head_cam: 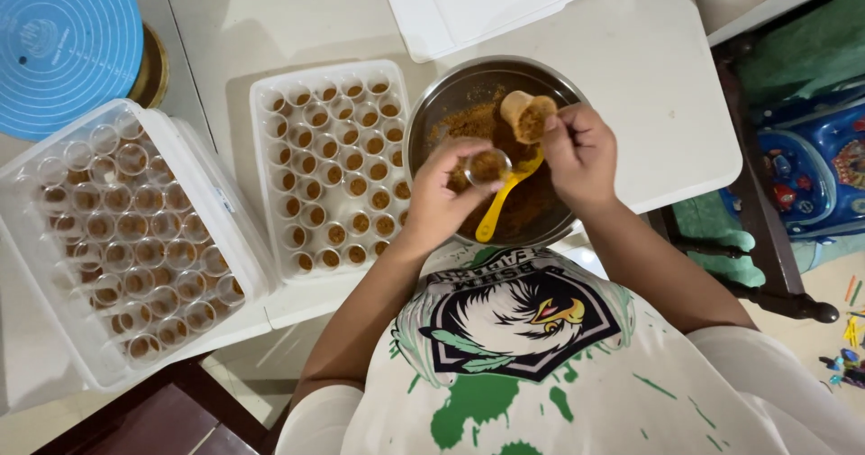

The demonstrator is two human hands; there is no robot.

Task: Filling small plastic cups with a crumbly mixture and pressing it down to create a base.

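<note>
Overhead, looking down on a white table; person seated at 6 o'clock, both hands over a steel bowl of brown powdery mix.

Left hand pinches a small clear cup between fingertips, cup held upright above the bowl, already carrying some brown mix; right hand closed around the handle of a small measuring spoon, its rounded scoop loaded with mix, sitting at about 1 o'clock from the cup and near it, not touching as far as can be told; a yellow spoon lies in the bowl below the cup, handle toward 7 o'clock, nobody holding it.

At 9 o'clock from the bowl, just beside it, a white tray of small cups with brown fill in their bottoms; further toward 9 o'clock a clear lidded box stacked with more cups; blue round lid at 10 o'clock, flat white lid at 12.

Risks, as judgement: cup mouth is narrow against the scoop, so a fast tilt would likely send mix over the fingers; anything spilled over the bowl is recoverable, over the tray less so; fingertip pinch on a light cup looks easy to knock loose by a nudge from the scoop; a heaped scoop would likely overfill the cup.
</note>
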